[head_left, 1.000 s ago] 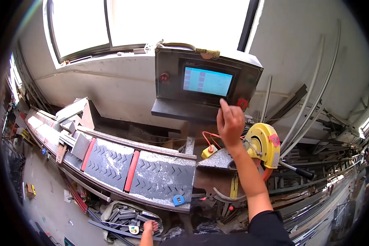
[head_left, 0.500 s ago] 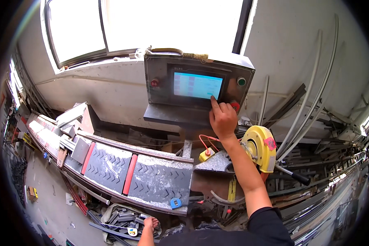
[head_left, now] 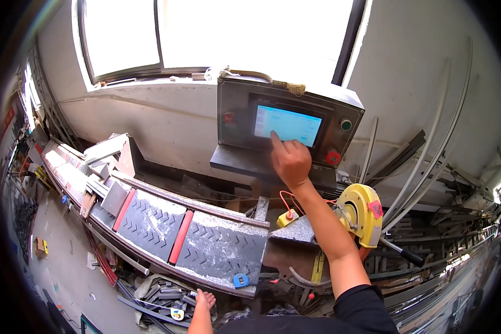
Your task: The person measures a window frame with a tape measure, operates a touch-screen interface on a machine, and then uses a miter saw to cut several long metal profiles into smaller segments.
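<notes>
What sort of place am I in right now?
Probably a cutting workshop, likely for metal or similar profiles. There's what looks like a yellow saw, a touchscreen with your right hand at it, and long bars piled to the right.

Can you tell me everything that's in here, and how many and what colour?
Window: one, glaring white, top
Control panel: one, dark grey, below window
Touchscreen: one, light blue, on panel
Buttons: three, two red and one green, on panel
Machine bed: one, dark grey, left to centre
Tape measure: one, blue, bed's near right corner
Round guard: one, yellow, right of bed
Small box: one, yellow, left of guard
Scraps: many, grey, below bed
Long strips: too many to count, mostly grey, right side
Right grip: one, bare, index fingertip at screen
Left grip: one, bare, beside scraps
</notes>
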Demonstrator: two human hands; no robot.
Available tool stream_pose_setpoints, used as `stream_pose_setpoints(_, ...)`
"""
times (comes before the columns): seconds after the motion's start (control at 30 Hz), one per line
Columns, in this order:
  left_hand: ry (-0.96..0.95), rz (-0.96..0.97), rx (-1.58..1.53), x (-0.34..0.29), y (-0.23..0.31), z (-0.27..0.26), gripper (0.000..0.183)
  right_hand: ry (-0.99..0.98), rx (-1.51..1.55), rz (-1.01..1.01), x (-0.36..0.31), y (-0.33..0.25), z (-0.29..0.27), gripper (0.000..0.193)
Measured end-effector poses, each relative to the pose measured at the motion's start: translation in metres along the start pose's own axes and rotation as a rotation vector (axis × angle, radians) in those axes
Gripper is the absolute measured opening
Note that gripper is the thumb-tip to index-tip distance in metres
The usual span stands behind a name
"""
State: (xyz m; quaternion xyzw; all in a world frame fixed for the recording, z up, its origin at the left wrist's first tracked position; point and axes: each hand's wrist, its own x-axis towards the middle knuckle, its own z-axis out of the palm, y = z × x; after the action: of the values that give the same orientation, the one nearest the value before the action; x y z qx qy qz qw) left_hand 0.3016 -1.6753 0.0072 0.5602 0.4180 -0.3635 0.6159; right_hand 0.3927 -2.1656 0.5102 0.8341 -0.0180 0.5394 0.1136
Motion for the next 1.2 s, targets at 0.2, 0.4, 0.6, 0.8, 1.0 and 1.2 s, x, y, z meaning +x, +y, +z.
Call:
stream_pose_setpoints(0.2, 0.079, -0.029, -0.081, 0.015, 0.036, 0.028, 0.079, -0.055, -0.065, 0.017, 0.000, -0.001, 0.010, 0.054)
stream_pose_setpoints(0.4, 0.175, -0.056, -0.080, 0.022, 0.036, 0.033, 0.064, -0.048, -0.084, 0.039, 0.001, -0.004, 0.011, 0.056)
stream_pose_setpoints(0.6, 0.209, -0.044, -0.015, 0.020, 0.038, 0.045, 0.056, -0.056, -0.121, 0.108, -0.002, -0.001, 0.011, 0.053)
stream_pose_setpoints(0.8, 0.246, -0.065, 0.016, 0.020, 0.040, 0.043, 0.053, 0.009, 0.015, -0.019, -0.002, -0.003, 0.006, 0.042)
stream_pose_setpoints(1.0, 0.251, -0.056, 0.108, 0.019, 0.039, 0.047, 0.050, 0.037, -0.007, -0.012, -0.004, -0.002, 0.006, 0.039)
stream_pose_setpoints(1.2, 0.300, -0.062, 0.111, 0.034, 0.039, 0.040, 0.052, 0.084, -0.024, 0.040, -0.006, -0.001, 0.006, 0.038)
